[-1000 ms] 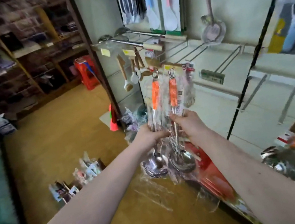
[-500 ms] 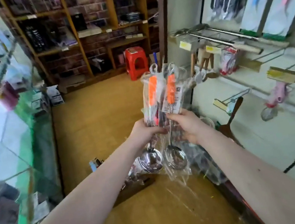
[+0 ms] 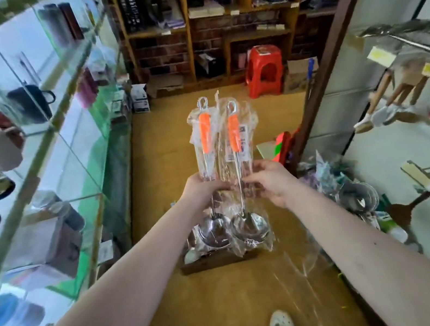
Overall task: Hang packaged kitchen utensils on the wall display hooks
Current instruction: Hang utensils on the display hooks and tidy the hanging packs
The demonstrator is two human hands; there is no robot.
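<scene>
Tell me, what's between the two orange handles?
Clear plastic wrap lies between the left handle and the right handle, in the head view.

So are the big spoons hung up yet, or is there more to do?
Not yet. Done: some wooden-handled utensils hang on the wall. In hand: the left hand holds one orange-handled ladle, the right hand the other ladle, neither on a hook. Left: hanging both, then probably the packets piled on the floor.
</scene>
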